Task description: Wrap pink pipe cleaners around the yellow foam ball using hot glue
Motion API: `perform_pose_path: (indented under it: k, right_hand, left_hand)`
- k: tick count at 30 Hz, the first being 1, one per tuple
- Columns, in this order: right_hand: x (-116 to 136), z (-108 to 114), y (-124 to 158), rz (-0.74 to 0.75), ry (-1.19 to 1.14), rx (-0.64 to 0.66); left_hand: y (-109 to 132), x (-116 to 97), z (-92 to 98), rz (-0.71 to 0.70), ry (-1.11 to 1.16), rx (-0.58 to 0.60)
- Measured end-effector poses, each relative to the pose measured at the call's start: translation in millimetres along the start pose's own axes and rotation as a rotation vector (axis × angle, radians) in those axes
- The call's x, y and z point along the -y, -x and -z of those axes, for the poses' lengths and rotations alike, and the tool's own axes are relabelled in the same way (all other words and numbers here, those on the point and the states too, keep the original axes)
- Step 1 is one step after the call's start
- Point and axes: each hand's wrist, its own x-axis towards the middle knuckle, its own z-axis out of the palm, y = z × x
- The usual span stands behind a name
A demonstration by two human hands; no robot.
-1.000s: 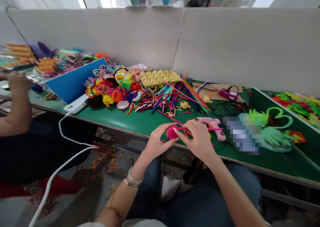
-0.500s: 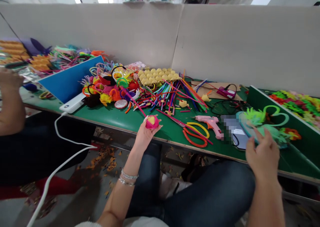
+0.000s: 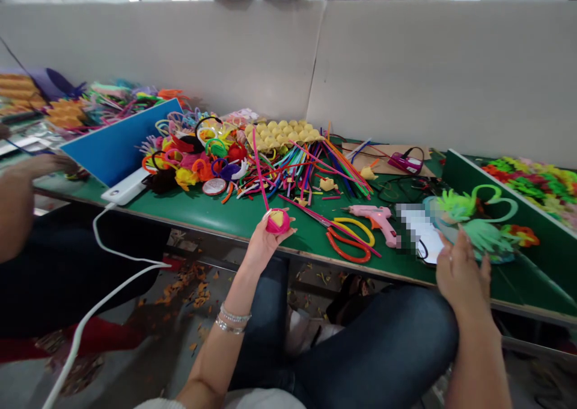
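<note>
My left hand [image 3: 262, 245] is closed around a small piece of yellow egg carton wrapped in pink pipe cleaner [image 3: 278, 221]. A long pink strand rises from it, upright toward the egg carton [image 3: 282, 136]. At the right, my right hand [image 3: 466, 277] has its fingers stretched out at the near edge of the phone [image 3: 430, 244], in front of green fluffy pipe-cleaner pieces [image 3: 487, 235]; whether it touches the phone I cannot tell. Between my hands lie orange-and-yellow-handled scissors [image 3: 349, 247] and a pink glue gun [image 3: 376, 218].
Loose pipe cleaners [image 3: 297, 169] and finished colourful pieces [image 3: 193, 157] fill the back of the green table [image 3: 202, 211]. A blue divider [image 3: 121, 142] and white power strip [image 3: 126, 187] stand left, with a co-worker's arm [image 3: 22, 193] beyond. A green divider [image 3: 523, 223] is at right.
My right hand has moved slightly left and lower its fingers over the phone, whose screen looks brighter. The pink strand from my left hand has swung more upright. The co-worker's hand has lowered.
</note>
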Motion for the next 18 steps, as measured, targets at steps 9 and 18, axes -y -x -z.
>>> perform_pose_path:
  k: [9,18]
  right_hand:
    - [4.1,6.3,7.6,-0.070,-0.014,-0.077]
    - [-8.7,7.8,24.2,0.088,0.034,-0.060]
  left_hand:
    - [3.7,-6.4,-3.6,0.231,0.183,0.024]
    - [5.9,-7.4,0.5,0.190,0.180,0.022]
